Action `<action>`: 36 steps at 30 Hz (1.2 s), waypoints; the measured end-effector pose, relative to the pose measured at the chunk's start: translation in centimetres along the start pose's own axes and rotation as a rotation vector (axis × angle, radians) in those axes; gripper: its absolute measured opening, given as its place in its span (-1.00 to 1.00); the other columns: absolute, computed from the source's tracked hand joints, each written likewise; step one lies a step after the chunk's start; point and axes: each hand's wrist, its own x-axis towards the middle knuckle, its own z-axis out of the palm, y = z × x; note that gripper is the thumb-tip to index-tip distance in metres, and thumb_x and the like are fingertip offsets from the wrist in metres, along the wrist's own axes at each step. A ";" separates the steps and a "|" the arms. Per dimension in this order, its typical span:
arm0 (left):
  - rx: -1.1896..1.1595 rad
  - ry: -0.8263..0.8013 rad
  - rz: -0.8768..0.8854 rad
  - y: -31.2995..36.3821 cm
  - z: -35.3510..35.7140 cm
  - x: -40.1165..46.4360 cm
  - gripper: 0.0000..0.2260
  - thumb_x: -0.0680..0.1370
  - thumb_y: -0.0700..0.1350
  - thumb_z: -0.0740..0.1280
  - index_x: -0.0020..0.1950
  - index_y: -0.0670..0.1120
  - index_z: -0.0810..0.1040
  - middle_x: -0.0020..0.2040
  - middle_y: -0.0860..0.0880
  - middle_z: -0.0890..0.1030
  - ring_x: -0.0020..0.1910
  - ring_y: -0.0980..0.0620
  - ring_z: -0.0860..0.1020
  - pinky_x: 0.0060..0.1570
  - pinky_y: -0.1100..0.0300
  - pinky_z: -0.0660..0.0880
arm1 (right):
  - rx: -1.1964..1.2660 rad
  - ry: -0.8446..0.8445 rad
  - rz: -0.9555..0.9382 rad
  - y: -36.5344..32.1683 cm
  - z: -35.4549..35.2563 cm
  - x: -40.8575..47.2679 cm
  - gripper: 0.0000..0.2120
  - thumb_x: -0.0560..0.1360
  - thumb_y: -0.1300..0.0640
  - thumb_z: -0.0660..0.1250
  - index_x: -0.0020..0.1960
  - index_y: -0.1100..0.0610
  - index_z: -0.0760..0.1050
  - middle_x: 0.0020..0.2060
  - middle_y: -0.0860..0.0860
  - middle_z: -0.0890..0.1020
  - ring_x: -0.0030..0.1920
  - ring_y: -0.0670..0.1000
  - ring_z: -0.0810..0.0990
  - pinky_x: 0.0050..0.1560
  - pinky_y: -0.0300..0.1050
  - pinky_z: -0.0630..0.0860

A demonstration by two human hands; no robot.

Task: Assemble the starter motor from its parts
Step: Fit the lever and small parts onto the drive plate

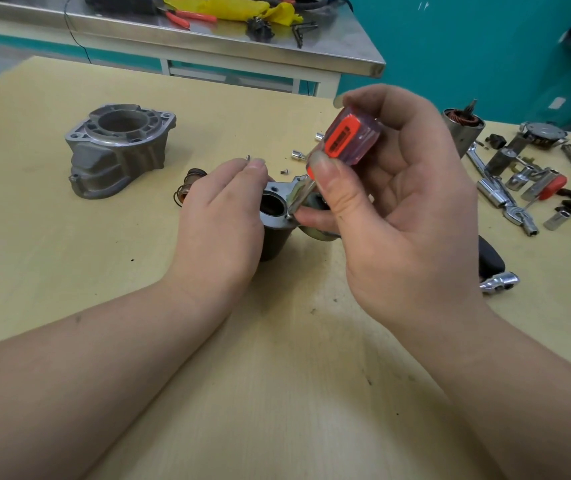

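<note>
With our right hand (391, 202) we grip the orange clear-handled screwdriver (346, 140). Our left hand (221, 216) clasps the dark cylindrical solenoid body (273, 244). We should keep the blade square in the screw.

Orange-and-clear screwdriver handle (346, 138), grey housing (117, 152), pale yellow table (69, 254), teal wall (467, 46)

Left hand (221, 216) covers most of dark cylinder (273, 242); grip point on it hidden. Screwdriver (341, 142) tip lost behind right hand (398, 209) thumb. Small screws (284, 171) too tiny to identify. Tool pile (519, 181) cut by right edge.
</note>
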 end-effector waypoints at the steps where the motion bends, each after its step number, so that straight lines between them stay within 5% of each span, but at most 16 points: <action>1: 0.000 0.003 -0.001 0.0 0.0 0.0 -0.66 0.70 -0.08 0.30 -0.19 -0.26 0.40 -0.29 -0.05 0.36 -0.28 0.04 0.33 -0.34 0.10 0.23 | -0.004 0.000 -0.007 0.0 0.0 0.0 -0.67 0.63 0.26 0.37 0.33 0.06 0.38 0.12 0.09 0.59 0.10 0.06 0.66 -0.15 -0.12 0.72; 7: 0.086 -0.005 0.075 0.0 -0.1 0.1 -0.66 0.72 -0.13 0.26 -0.14 -0.36 0.40 -0.25 -0.20 0.35 -0.31 0.10 0.32 -0.38 0.24 0.24 | -0.039 0.018 -0.026 0.1 0.2 0.0 -0.67 0.63 0.25 0.38 0.31 0.02 0.38 0.06 0.03 0.59 0.04 0.07 0.67 -0.15 -0.07 0.72; 15: 0.112 -0.028 0.107 0.0 -0.3 0.0 -0.67 0.74 -0.14 0.24 -0.04 -0.41 0.50 -0.12 -0.29 0.46 -0.15 -0.13 0.42 -0.33 0.26 0.29 | -0.098 0.018 -0.052 0.5 0.1 0.2 -0.62 0.60 0.22 0.44 0.31 0.01 0.37 0.04 -0.03 0.59 0.04 0.09 0.67 -0.04 0.07 0.71; 18: 0.216 -0.061 0.161 0.2 -0.4 -0.2 -0.69 0.74 -0.19 0.21 -0.04 -0.42 0.51 -0.12 -0.32 0.47 -0.19 -0.02 0.38 -0.32 0.34 0.30 | -0.135 0.016 -0.103 0.3 0.2 0.4 -0.54 0.57 0.23 0.48 0.38 -0.01 0.39 0.02 -0.14 0.58 0.00 0.08 0.66 -0.05 0.05 0.69; 20: 0.158 -0.063 0.145 0.5 -0.3 -0.3 -0.70 0.72 -0.20 0.23 -0.09 -0.40 0.47 -0.19 -0.28 0.43 -0.26 0.03 0.33 -0.30 0.22 0.29 | -0.174 0.025 -0.137 0.3 0.2 0.4 -0.56 0.55 0.18 0.52 0.38 0.05 0.48 0.02 -0.18 0.58 -0.03 0.04 0.65 -0.04 -0.02 0.66; 23: 0.069 -0.027 0.088 0.5 -0.2 -0.4 -0.68 0.71 -0.16 0.27 -0.12 -0.39 0.43 -0.23 -0.25 0.40 -0.26 0.05 0.35 -0.30 0.10 0.28 | -0.173 0.047 -0.126 0.4 0.1 0.3 -0.58 0.60 0.06 0.45 0.42 0.12 0.50 0.06 -0.12 0.64 0.02 0.02 0.69 -0.01 -0.05 0.67; 28: 0.020 0.023 0.018 0.4 0.0 -0.5 -0.65 0.72 -0.10 0.28 -0.14 -0.33 0.41 -0.32 -0.02 0.37 -0.32 0.07 0.33 -0.39 0.17 0.25 | 0.029 0.099 -0.035 0.7 -0.2 0.3 -0.66 0.64 0.25 0.36 0.41 0.23 0.51 0.15 0.06 0.70 0.14 0.05 0.72 0.13 0.08 0.68; 32: 0.055 0.017 0.029 0.5 0.0 -0.4 -0.66 0.73 -0.12 0.27 -0.11 -0.37 0.45 -0.31 -0.07 0.39 -0.31 0.10 0.35 -0.38 0.19 0.28 | -0.026 0.120 -0.086 0.3 0.2 1.1 -0.62 0.52 0.20 0.54 0.31 0.09 0.56 -0.07 0.02 0.64 -0.05 0.11 0.67 0.01 0.09 0.67; 36: 0.060 0.020 0.024 0.7 0.1 -0.5 -0.64 0.73 -0.11 0.27 -0.15 -0.34 0.40 -0.31 -0.12 0.34 -0.32 0.09 0.33 -0.41 0.21 0.25 | -0.026 0.080 -0.104 0.8 -0.2 1.0 -0.67 0.63 0.14 0.40 0.36 0.19 0.58 0.05 0.08 0.66 0.05 0.09 0.68 0.04 0.16 0.67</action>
